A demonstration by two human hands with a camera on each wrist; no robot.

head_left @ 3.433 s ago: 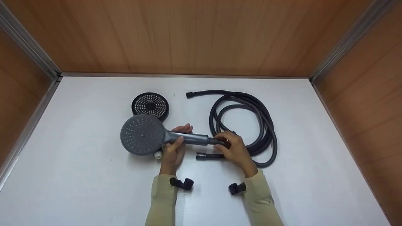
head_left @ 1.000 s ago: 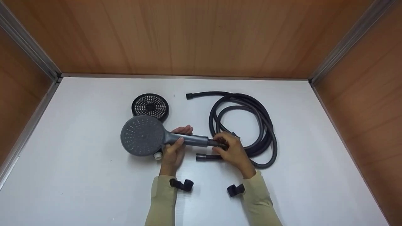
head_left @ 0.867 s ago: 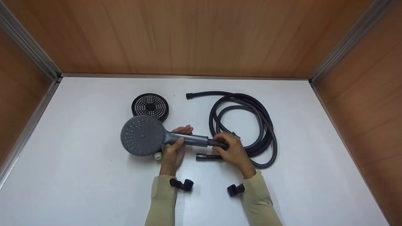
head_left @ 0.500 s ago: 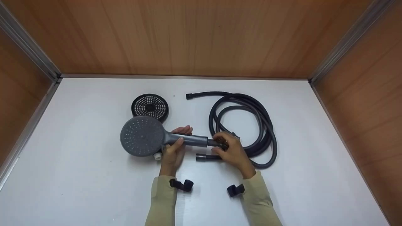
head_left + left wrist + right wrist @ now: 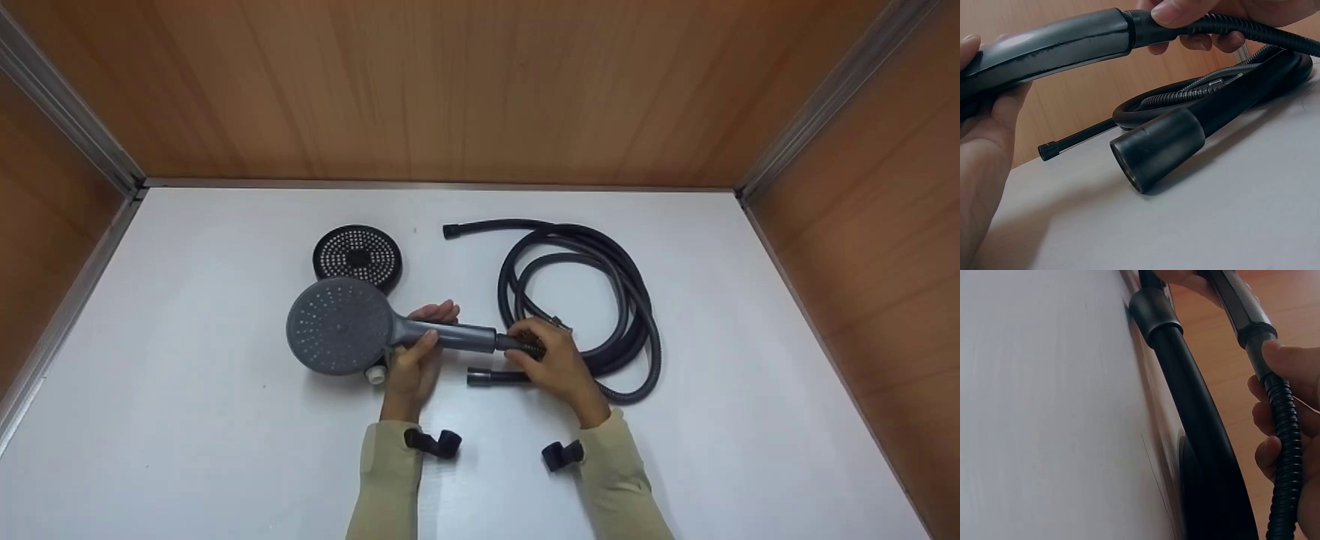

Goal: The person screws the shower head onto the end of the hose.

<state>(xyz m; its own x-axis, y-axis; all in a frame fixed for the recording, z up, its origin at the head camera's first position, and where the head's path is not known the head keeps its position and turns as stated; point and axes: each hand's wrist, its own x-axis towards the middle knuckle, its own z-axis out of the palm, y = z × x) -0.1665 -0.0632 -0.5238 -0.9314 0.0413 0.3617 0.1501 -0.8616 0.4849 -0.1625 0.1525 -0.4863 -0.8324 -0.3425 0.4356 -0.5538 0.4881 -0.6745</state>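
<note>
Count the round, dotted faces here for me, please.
2: one on the gray shower head in the left hand, one on the black disc just beyond, partly hidden by the shower head.

Right hand (image 5: pixel 1309 444) worked in close at right edge: thumb pressed on connector collar (image 5: pixel 1256 354), fingers curled behind ribbed hose (image 5: pixel 1287 467)! Collar met end of shower handle (image 5: pixel 1238 304), which slanted down from top edge. Left hand (image 5: pixel 1196 284) peeked in beside handle, mostly cropped. Ribbed hose dropped to bottom edge. Alongside, well apart, smooth black hose (image 5: pixel 1202 405) ran steeply, wide end fitting (image 5: pixel 1157 318) uppermost. White tabletop (image 5: pixel 1044 410) filled left side; wood-grain panel (image 5: pixel 1214 363) stood behind.
</note>
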